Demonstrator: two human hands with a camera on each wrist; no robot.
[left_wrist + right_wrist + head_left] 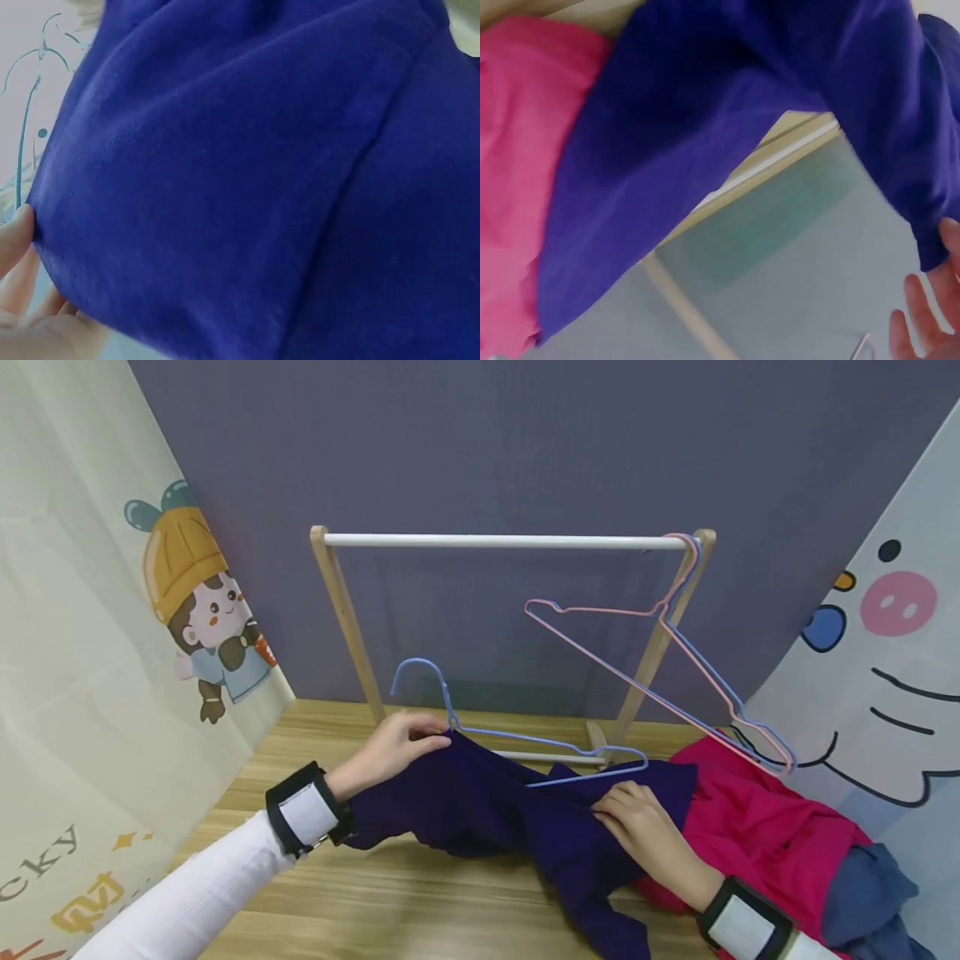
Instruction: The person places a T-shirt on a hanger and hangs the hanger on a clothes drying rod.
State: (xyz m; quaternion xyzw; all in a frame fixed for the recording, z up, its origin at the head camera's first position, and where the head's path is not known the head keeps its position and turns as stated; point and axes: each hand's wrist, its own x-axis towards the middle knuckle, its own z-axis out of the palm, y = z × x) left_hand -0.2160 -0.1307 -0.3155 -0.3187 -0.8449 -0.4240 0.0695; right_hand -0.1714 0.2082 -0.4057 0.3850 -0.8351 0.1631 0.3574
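A dark purple garment (480, 810) lies bunched across the wooden tabletop, and its exact kind is hard to tell from the folds. My left hand (393, 752) pinches its upper edge between thumb and fingers, just below the hook of a blue hanger (525, 737). The hanger's right arm shows above the cloth, while its left part is hidden. At the garment's right part, my right hand (652, 839) pinches the cloth near the hanger's lower bar. In the left wrist view the purple cloth (225, 180) fills most of the picture, with a seam running down it.
A small rack with a white rail (510, 541) and wooden legs stands behind. From its right end hang a pink hanger (592, 647) and a blue one. On the right lie a red garment (780, 827) and a grey-blue cloth (866, 897). Printed curtains flank both sides.
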